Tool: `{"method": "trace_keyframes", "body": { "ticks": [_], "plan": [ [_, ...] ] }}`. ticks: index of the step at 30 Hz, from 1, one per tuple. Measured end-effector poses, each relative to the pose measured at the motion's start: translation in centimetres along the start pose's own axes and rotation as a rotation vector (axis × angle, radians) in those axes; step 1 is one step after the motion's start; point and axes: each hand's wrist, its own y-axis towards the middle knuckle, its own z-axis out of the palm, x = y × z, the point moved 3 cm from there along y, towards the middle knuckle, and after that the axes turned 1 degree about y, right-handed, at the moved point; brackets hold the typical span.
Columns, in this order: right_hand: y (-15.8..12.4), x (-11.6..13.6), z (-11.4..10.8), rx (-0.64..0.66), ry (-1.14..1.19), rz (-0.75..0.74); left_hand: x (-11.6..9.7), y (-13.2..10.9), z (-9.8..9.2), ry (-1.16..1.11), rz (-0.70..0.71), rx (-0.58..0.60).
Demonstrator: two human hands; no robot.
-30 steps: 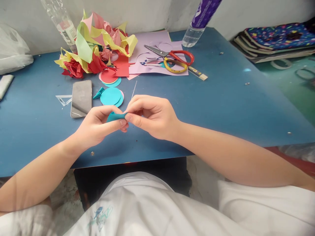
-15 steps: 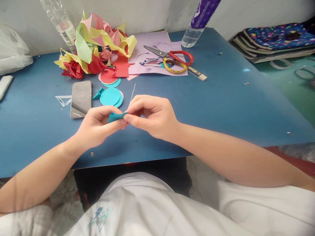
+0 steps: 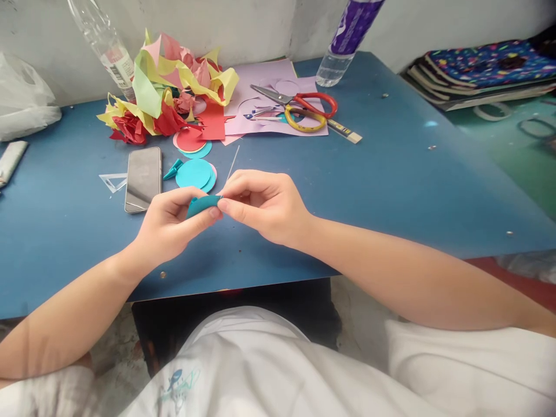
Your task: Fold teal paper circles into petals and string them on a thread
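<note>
Both hands meet over the blue table and pinch one small teal paper piece, which is folded or curled. My left hand grips its left part between thumb and fingers. My right hand pinches its right end, fingers closed. A thin white stick rises from behind my right fingers; whether they hold it I cannot tell. Just beyond the hands lie teal paper circles and a small teal paper cone.
A phone and a clear set square lie to the left. At the back are a heap of coloured paper scraps, red-and-yellow scissors on lilac paper, a ruler, two bottles, and a plastic bag.
The view has shifted slightly. The teal piece looks a little more opened between the fingers; both hands stay in the same place.
</note>
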Motion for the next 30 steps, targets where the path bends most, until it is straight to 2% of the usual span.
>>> {"method": "trace_keyframes", "body": {
  "ticks": [5, 10, 17, 22, 30],
  "plan": [
    [-0.24, -0.25, -0.08, -0.008, -0.001, -0.044, 0.27, 0.01, 0.28, -0.165, -0.110, 0.049],
    [-0.23, -0.27, -0.06, -0.031, 0.000, -0.023, 0.39, -0.23, 0.39, -0.206, -0.130, 0.060],
    [-0.06, -0.29, -0.15, -0.047, 0.061, 0.023, 0.12, -0.53, 0.48, -0.008, 0.027, -0.019],
    [0.08, -0.03, -0.22, -0.077, 0.102, 0.052, 0.10, -0.89, 0.27, 0.172, 0.160, -0.024],
    [-0.04, -0.48, -0.19, -0.030, 0.061, 0.016, 0.45, -0.43, 0.32, 0.088, 0.215, -0.025]
  ]
}}
